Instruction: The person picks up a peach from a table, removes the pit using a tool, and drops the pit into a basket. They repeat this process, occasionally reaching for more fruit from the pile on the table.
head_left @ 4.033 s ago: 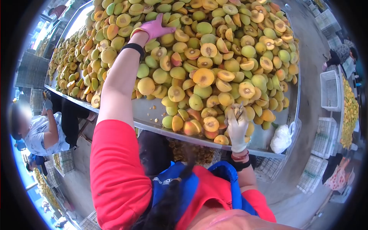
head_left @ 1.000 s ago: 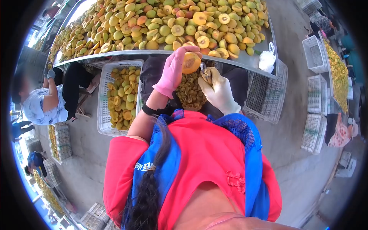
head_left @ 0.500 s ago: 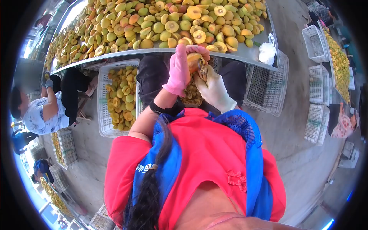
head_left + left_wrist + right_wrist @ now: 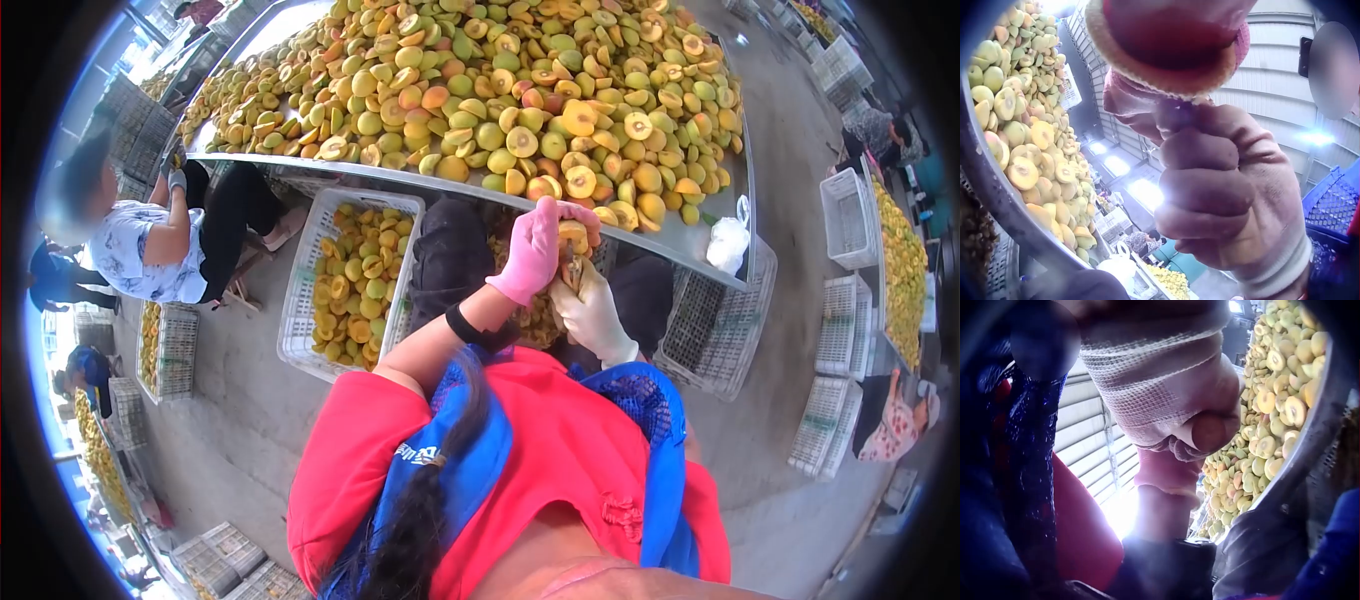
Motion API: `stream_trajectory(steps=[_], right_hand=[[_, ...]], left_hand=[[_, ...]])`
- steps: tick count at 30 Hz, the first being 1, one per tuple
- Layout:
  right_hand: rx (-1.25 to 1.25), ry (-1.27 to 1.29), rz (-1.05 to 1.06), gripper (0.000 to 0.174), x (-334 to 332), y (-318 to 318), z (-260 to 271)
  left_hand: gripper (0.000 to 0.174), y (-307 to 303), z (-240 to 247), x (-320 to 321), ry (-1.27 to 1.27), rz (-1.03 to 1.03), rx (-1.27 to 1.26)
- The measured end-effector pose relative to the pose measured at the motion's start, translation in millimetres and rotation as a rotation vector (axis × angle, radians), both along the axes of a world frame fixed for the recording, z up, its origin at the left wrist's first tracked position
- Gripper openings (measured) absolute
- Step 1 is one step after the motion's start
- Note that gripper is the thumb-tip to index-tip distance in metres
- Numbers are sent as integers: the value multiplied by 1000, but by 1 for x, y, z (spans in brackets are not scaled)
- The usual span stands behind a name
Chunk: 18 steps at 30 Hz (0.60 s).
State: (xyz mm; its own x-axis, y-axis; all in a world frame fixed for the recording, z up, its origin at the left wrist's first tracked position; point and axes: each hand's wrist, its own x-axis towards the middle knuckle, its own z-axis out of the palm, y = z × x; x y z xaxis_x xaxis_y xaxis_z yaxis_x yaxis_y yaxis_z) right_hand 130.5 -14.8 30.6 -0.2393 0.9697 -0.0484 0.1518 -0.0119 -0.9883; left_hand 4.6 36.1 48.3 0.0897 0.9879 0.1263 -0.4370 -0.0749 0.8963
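In the head view, my left hand [image 4: 532, 252] in a pink glove holds a cut orange fruit [image 4: 572, 238] above my lap, just off the table's near edge. My white-gloved right hand [image 4: 592, 318] meets it from the right, fingers curled round a tool largely hidden in the grip. The left wrist view has the right hand [image 4: 1210, 181] as a closed fist against the pink glove [image 4: 1135, 103]. Seen from the right wrist, a round handle end [image 4: 1209, 432] pokes out of the right hand [image 4: 1154, 394]. Halved fruits [image 4: 520, 142] cover the metal table [image 4: 700, 240].
A white crate [image 4: 300, 300] of fruit halves stands left of my legs, another crate [image 4: 725, 330] to their right. A white plastic bag [image 4: 728, 246] lies on the table's right corner. Someone in a patterned shirt [image 4: 130, 250] sits at the left.
Four seconds ago my left hand reached over the pile; it came back with a fruit. The right hand left the table edge and closed in on that fruit. Lately the head view has shifted.
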Motion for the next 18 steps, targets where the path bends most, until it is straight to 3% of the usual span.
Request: stream_trajectory(steps=[2, 3, 6, 7, 10, 11, 14, 16, 18], right_hand=[[-82, 5, 8, 17, -2, 1, 6], [272, -186, -32, 20, -5, 2, 2], [280, -298, -42, 22, -6, 5, 4], [320, -140, -27, 19, -7, 5, 2], [-256, 250, 108, 11, -7, 5, 16], [-337, 280, 137, 17, -9, 0, 33], [-524, 410, 244, 18, 1, 2, 43], [-523, 411, 301, 19, 3, -2, 46], [-518, 391, 357, 21, 4, -2, 44]], left_hand=[[78, 1, 2, 0, 8, 2, -12], [77, 2, 2, -1, 29, 8, 4], [72, 1, -1, 2, 3, 28, -11], [69, 0, 2, 1, -16, 23, -25], [69, 0, 5, -4, -30, -31, -47], [70, 0, 8, -6, -5, -54, -31], [76, 2, 13, -14, 30, -170, 54], [82, 7, 15, -21, 66, -278, 135], [76, 9, 16, -29, 95, -371, 161]])
